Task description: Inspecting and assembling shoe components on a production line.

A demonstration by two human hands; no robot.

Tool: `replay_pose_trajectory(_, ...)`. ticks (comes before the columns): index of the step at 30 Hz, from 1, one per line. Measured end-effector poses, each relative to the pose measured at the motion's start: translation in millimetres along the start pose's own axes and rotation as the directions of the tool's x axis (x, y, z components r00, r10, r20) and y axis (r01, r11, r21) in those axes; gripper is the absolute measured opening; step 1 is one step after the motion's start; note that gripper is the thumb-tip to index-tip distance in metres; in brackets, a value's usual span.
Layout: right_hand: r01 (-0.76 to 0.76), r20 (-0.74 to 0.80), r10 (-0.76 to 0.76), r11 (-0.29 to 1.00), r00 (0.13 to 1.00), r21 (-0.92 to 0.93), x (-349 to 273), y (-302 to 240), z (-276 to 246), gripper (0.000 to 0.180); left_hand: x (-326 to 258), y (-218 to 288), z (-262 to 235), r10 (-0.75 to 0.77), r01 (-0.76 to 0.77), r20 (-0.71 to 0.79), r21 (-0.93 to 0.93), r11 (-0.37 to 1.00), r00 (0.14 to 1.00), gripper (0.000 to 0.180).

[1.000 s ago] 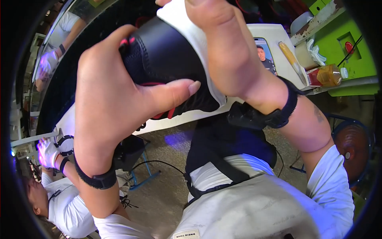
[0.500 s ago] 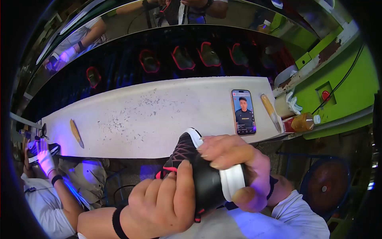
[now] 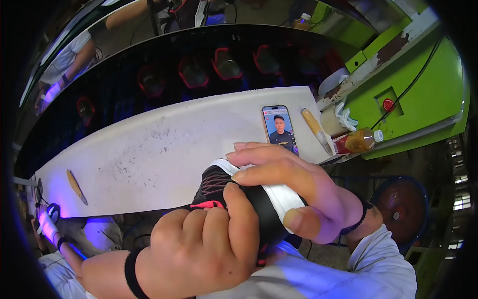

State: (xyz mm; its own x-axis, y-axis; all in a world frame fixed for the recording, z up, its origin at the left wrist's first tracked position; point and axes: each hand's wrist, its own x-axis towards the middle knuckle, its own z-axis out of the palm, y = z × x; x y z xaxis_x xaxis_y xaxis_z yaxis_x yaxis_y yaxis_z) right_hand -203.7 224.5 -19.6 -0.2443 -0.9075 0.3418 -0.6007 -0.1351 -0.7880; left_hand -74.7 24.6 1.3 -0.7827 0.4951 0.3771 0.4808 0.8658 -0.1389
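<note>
A sneaker [image 3: 269, 212] with a black upper, red-pink lining and white sole is held up in front of my body, over the near edge of the table. My left hand [image 3: 204, 244] grips it round the opening side, fingers curled and thumb hidden. From the right, my right hand [image 3: 308, 184] clasps the white sole. Its fingers stretch across the sole toward the toe, while the thumb presses low on the sole. Between the hands the black side and crisscross pattern stay visible; the heel end is mostly hidden.
On the white table [image 3: 164, 134] lie a phone [image 3: 279, 124], a wooden-handled knife [image 3: 314, 127] and another knife [image 3: 74, 184]. A bottle [image 3: 361, 141] and a cup [image 3: 331, 122] stand right. Behind runs a dark conveyor with shoe parts [image 3: 228, 65]. A co-worker's gloved hand [image 3: 47, 224] is left.
The view has turned, so the table and its items sit farther left. My right fingers reach farther across the sole, and the sneaker has tilted slightly. Both hands keep hold of it.
</note>
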Motion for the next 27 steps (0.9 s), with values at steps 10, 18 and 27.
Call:
replay_pose_trajectory(10, 0.117, -0.388, -0.108, 0.993, 0.915, 0.000, -12.7, 51.8, 70.2, 0.090, -64.8, -67.6, 1.2, -0.410, 0.247, -0.053, -0.725, 0.643, 0.911, 0.074)
replay_pose_trajectory(18, -0.490, -0.564, 0.397, 0.872, 0.724, -0.015, -61.1, 99.7, 15.6, 0.056, -113.8, -60.9, -26.0, -0.536, 0.600, 0.279, -0.463, 0.652, 0.797, 0.099)
replay_pose_trajectory(27, -0.044, -0.551, -0.136, 0.953, 0.824, -0.301, -2.1, 83.0, 154.8, 0.061, -98.3, -57.3, -32.6, -0.494, 0.600, 0.360, -0.301, 0.741, 0.791, 0.094)
